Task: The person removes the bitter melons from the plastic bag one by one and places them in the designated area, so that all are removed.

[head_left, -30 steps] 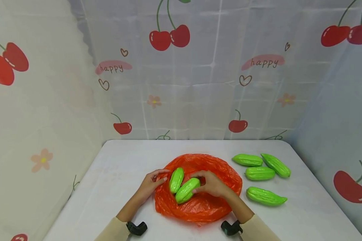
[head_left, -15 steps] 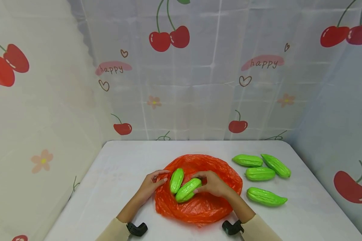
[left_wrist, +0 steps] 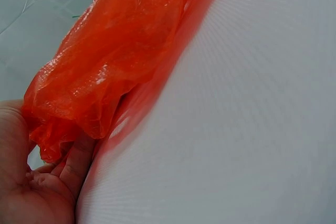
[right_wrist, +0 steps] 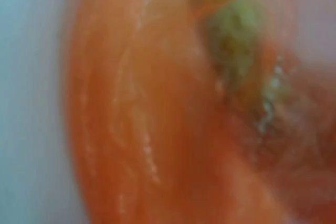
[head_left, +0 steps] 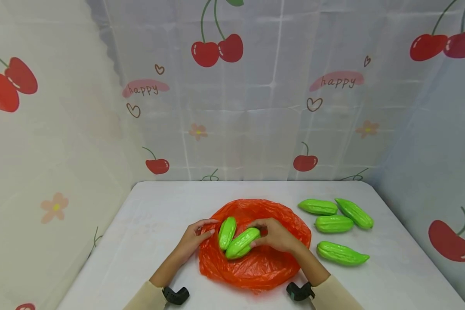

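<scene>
Ridged green gourd (head_left: 241,244), glossy and bright, sits in the mouth of the red plastic bag (head_left: 263,267) in the head view — its long axis slants from lower left up toward the right hand (head_left: 274,234), whose thumb and fingers pinch the upper end. Just beside it, a second gourd (head_left: 227,233) lies steeper. On the left wrist's side I see the left hand (left_wrist: 44,190) gripping the bag's crumpled edge. The right wrist view is blurred — orange film, a mottled green patch (right_wrist: 233,32).
</scene>
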Demonstrator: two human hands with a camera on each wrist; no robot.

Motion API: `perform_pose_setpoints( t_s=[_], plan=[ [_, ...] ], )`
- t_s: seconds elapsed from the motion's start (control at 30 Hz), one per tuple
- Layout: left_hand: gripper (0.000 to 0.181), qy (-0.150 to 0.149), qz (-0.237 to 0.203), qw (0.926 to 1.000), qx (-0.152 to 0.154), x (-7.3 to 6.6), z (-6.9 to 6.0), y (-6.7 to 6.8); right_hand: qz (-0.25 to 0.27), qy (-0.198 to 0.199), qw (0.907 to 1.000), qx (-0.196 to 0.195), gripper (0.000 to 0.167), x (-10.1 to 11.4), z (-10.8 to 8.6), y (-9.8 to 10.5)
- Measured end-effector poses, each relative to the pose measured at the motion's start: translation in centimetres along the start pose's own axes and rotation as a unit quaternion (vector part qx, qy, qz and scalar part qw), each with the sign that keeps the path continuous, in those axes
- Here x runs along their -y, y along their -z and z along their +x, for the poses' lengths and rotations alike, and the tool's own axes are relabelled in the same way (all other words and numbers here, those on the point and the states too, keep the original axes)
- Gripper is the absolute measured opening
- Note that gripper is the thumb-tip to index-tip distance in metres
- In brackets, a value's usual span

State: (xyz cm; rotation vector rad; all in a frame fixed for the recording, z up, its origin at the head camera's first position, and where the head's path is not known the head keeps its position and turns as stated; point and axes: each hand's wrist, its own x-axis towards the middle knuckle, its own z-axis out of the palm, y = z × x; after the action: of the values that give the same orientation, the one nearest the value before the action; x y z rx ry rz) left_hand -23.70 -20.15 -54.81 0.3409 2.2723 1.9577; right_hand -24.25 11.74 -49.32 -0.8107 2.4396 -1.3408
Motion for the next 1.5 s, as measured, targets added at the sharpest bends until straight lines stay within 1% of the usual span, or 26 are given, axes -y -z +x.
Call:
perform_pose_setpoints(
  t_s=[0.2,0.37,0.6,0.83,1.03,1.17,1.3,1.5],
  plan=[
    [0.035,0.002,0.001,1.0,0.0,0.1,0.0,0.1,-0.002,0.012,0.9999,-0.005,0.048,0.1,-0.1,0.5],
    [0.035,0.001,-0.001,1.0,0.004,0.0,-0.1,0.1,0.0,0.007,0.9999,-0.013,0.048,0.3,-0.3,1.0],
    [0.036,-0.005,-0.002,1.0,0.003,-0.1,-0.1,0.0,0.0,0.005,0.9998,-0.018,0.042,0.6,-0.3,1.6],
    [0.035,-0.001,0.004,1.0,-0.002,-0.2,-0.2,-0.1,0.008,0.003,0.9996,-0.025,0.046,0.9,-0.5,2.1],
    [0.034,0.0,-0.001,1.0,0.0,-0.2,-0.1,0.0,0.015,-0.002,0.9993,-0.035,0.046,1.3,-0.7,2.5],
    [0.034,0.003,-0.001,1.0,0.002,-0.2,-0.2,0.0,0.006,-0.008,0.9992,-0.039,0.049,1.7,-1.0,2.9],
    [0.034,0.002,0.002,1.0,0.003,-0.3,-0.2,0.0,0.001,-0.003,0.999,-0.046,0.05,1.8,-1.1,3.3],
    [0.035,0.003,0.002,1.0,0.004,-0.1,-0.1,0.1,0.001,-0.005,0.9982,-0.059,0.047,1.8,-1.3,3.9]
  ],
)
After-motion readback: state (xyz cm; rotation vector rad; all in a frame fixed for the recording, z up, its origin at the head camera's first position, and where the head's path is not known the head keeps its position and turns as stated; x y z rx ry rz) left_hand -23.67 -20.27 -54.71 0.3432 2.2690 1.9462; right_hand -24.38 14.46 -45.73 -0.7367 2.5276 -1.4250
